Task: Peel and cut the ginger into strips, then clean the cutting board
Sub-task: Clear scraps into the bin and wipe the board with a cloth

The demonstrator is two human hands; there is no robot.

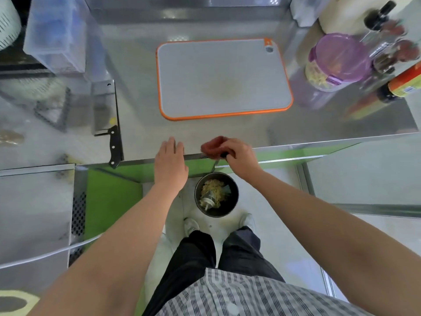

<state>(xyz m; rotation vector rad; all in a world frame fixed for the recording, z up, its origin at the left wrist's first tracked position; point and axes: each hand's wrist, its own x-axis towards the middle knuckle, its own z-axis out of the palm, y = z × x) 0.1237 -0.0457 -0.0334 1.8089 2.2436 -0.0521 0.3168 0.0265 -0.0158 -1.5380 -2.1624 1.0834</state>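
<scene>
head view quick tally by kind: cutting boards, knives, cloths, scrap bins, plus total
grey cutting board with orange rim: 1
steel cleaver with black handle: 1
red cloth: 1
round dark scrap bin on the floor: 1
total: 4

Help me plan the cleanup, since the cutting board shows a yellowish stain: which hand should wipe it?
Right. The right hand grips the red cloth at the steel counter's edge, in front of the cutting board and its stain. The left hand lies open at the edge, holding nothing.
</scene>
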